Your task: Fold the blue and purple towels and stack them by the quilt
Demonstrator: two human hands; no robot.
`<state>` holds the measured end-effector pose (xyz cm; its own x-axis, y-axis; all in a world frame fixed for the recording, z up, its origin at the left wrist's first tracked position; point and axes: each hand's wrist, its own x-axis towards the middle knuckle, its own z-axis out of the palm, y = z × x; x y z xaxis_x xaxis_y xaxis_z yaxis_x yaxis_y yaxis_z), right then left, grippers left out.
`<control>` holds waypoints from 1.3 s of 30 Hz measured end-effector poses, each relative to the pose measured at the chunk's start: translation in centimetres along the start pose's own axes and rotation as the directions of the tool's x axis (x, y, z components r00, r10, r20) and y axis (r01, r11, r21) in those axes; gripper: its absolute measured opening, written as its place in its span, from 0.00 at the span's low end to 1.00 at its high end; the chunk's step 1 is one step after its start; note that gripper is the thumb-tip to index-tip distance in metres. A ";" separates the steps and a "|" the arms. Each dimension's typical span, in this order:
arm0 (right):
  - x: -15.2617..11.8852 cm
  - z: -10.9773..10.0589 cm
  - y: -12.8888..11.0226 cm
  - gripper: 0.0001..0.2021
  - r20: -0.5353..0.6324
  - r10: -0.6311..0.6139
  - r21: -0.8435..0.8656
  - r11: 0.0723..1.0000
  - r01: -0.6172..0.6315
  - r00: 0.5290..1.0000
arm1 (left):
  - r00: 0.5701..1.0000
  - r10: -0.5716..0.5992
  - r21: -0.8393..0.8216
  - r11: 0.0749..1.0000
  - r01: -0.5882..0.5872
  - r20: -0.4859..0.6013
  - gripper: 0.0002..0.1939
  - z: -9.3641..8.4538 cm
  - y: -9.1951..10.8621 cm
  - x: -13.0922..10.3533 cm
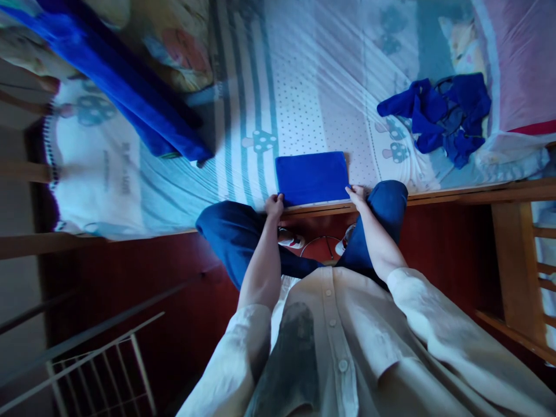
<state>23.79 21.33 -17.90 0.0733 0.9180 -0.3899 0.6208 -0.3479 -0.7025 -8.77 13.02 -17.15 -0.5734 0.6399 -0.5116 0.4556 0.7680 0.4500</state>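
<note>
A flat blue rectangular cloth (311, 178) lies on the patterned bed sheet (299, 110) at the bed's near edge. My left hand (274, 205) pinches its near left corner, and my right hand (357, 196) pinches the near right one. The cloth looks smooth, with straight edges. To the right on the bed is a crumpled heap of blue fabric (434, 113), touched by neither hand. A long blue folded bundle (143, 98) stretches across the upper left.
The wooden bed rail (460, 194) runs along the near edge. A pink pillow-like item (527, 63) sits at the upper right, and a patterned bundle (185, 46) at the upper left. A white metal rack (104, 370) stands at the lower left.
</note>
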 end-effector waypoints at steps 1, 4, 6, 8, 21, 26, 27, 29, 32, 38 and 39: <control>0.0 0.0 0.0 0.17 -0.002 0.010 0.022 1.000 -0.010 1.000 | 1.000 0.000 0.002 1.000 0.000 0.000 0.16 0.0 0.0 0.0; -0.1 0.0 -0.1 0.16 -0.005 0.036 0.054 0.998 -0.036 0.999 | 1.000 0.004 -0.001 1.000 -0.004 -0.002 0.16 0.1 0.0 0.0; -0.2 -0.1 -0.3 0.16 -0.004 0.043 0.049 0.998 -0.042 0.999 | 1.000 0.005 -0.007 1.000 -0.005 -0.005 0.16 0.0 0.0 -0.1; -0.3 -0.2 -0.4 0.16 -0.005 0.038 0.051 0.998 -0.038 0.999 | 1.000 0.007 -0.014 1.000 -0.007 -0.008 0.15 -0.1 0.1 -0.2; -1.7 -2.1 -2.4 0.12 0.109 0.026 -0.152 0.988 -0.009 0.994 | 0.989 0.127 -0.026 0.991 -0.129 -0.071 0.19 -1.1 1.3 -3.0; -3.7 -3.2 -3.7 0.25 0.066 -0.325 -0.418 0.849 0.322 0.943 | 0.850 0.521 0.183 0.845 -0.503 -0.070 0.27 -2.4 2.1 -4.6; -4.1 -3.2 -3.9 0.26 0.108 -0.391 -0.444 0.804 0.396 0.914 | 0.815 0.579 0.206 0.800 -0.564 -0.018 0.27 -2.5 2.1 -4.8; -4.8 -3.0 -4.2 0.27 0.233 -0.456 -0.464 0.724 0.510 0.859 | 0.767 0.635 0.230 0.736 -0.637 0.092 0.28 -2.4 2.1 -5.0; -5.3 -2.7 -4.1 0.29 0.373 -0.432 -0.500 0.652 0.570 0.821 | 0.762 0.617 0.272 0.712 -0.647 0.198 0.33 -1.7 1.7 -4.9; -4.8 -2.3 -3.5 0.32 0.369 -0.351 -0.583 0.633 0.508 0.861 | 0.768 0.582 0.366 0.676 -0.640 0.267 0.39 -0.8 1.1 -4.7; -4.6 -2.3 -3.5 0.32 0.366 -0.347 -0.587 0.634 0.503 0.864 | 0.773 0.579 0.380 0.674 -0.633 0.262 0.39 -0.8 1.2 -4.7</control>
<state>23.05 18.77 -12.30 -0.4374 0.8439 -0.3105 0.8887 0.3531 -0.2925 -6.11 10.88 -13.60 -0.0012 0.9453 -0.3262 0.9292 0.1216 0.3489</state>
